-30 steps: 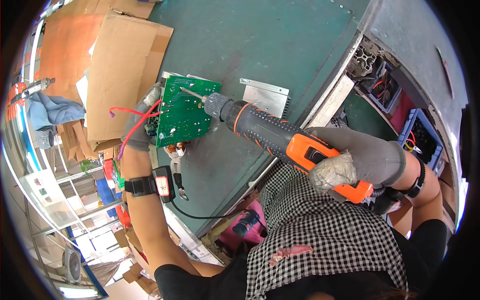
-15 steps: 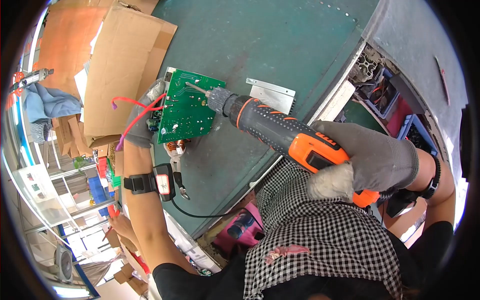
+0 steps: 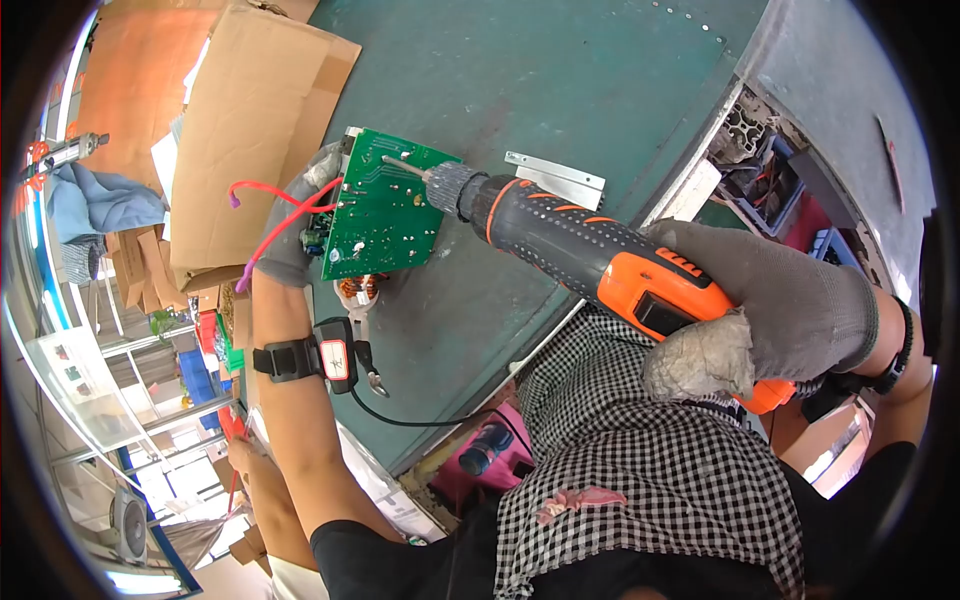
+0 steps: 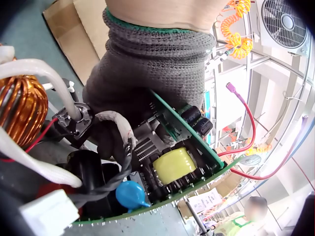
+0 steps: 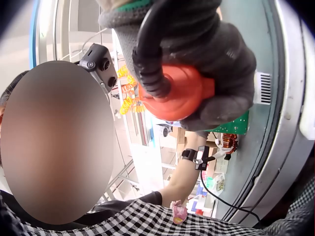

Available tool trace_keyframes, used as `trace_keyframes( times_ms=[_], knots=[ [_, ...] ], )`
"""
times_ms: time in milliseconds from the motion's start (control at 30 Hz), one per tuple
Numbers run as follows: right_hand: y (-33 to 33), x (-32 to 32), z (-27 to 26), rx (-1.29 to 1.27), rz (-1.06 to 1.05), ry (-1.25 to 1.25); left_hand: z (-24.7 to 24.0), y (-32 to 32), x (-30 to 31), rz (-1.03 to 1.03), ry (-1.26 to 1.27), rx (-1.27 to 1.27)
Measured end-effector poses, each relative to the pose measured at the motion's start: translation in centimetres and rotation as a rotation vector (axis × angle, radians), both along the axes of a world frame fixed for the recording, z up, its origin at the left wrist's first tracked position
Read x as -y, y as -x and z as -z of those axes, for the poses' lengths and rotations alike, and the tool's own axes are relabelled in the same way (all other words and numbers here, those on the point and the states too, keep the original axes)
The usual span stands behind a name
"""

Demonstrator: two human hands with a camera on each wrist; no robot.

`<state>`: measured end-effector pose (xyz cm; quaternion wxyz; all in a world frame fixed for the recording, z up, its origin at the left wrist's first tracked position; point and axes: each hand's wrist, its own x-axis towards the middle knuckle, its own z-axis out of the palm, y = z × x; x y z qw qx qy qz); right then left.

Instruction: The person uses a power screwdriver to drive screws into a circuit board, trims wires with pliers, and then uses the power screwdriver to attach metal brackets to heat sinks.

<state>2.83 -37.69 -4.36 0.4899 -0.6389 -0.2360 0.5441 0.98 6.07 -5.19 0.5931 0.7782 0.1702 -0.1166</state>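
The green circuit board (image 3: 385, 215) is left of centre in the upper half of the head view, held tilted above the worktop (image 3: 470, 310) with its solder side showing. The left hand (image 3: 287, 240), in a grey glove, grips it from its left edge, the fingers partly hidden among the parts on its other side. In the left wrist view that side bears a yellow block (image 4: 174, 165) and a blue disc (image 4: 132, 195), and a copper coil (image 4: 22, 110) stands at the left of the frame. Two red wires (image 3: 268, 252) with purple ends reach out to the left of the board. From the right, the bit (image 3: 407, 167) of a black and orange power drill (image 3: 560, 240) points at the board's upper part; whether its tip touches cannot be told. The right hand (image 3: 785, 295), also gloved, is wrapped round the drill's handle at the right of the head view. A silver metal plate (image 3: 555, 182) lies flat on the worktop, above the drill in the frame. Cardboard (image 3: 250, 140) fills much of the upper left, and a checked apron (image 3: 650, 470) spreads across the lower middle.
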Motion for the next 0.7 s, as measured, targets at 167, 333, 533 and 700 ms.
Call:
trace_keyframes(
  times_ms=[167, 333, 533, 700],
  knots=[
    [0.9, -0.1, 1.4, -0.557, 0.147, -0.117, -3.0, 0.0, 2.0, 0.185, -0.333, -0.06],
    [1.3, -0.9, 0.8, -0.563, 0.16, -0.102, -5.4, -0.5, 5.4, 0.169, -0.54, -0.194],
    [-0.2, -0.7, 0.2, -0.253, 0.049, -0.046, -2.3, -1.1, 2.6, -0.011, -0.426, -0.167],
    [-0.6, -1.4, -1.6, -0.299, 0.024, -0.009, -0.9, -0.3, 1.8, -0.197, -0.126, -0.139]
  ],
)
